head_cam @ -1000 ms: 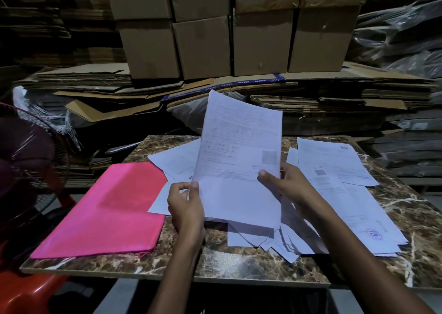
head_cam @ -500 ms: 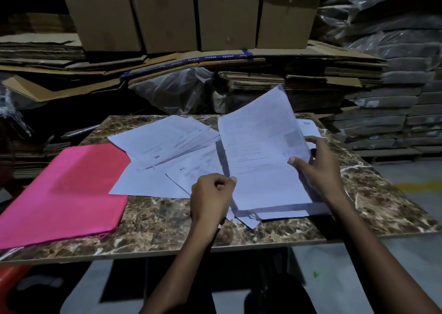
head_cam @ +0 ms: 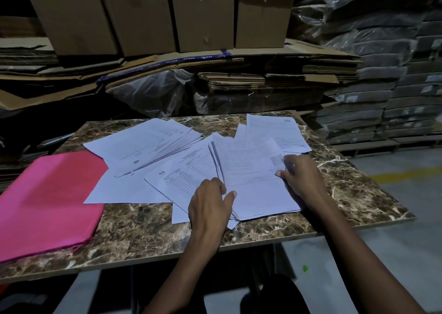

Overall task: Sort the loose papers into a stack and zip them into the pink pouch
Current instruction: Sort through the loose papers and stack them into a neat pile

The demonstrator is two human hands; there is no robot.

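Note:
The pink pouch lies flat at the left end of the marble table. White printed papers are spread over the middle: a fanned bunch, a sheet with a printed table, and a few sheets at the back right. A gathered paper stack lies flat near the front edge. My left hand pinches its lower left edge, thumb on top. My right hand holds its right edge, with the thumb on the top sheet. The pouch's zip is not visible.
Cardboard boxes stand on flattened cardboard right behind the table. Plastic-wrapped bundles are piled at the right. Grey floor with a yellow line lies beyond the table's right end.
The sheets I held up on edge have come down flat onto the table at the right. Both hands stayed on them. The view swung right, away from the pouch.

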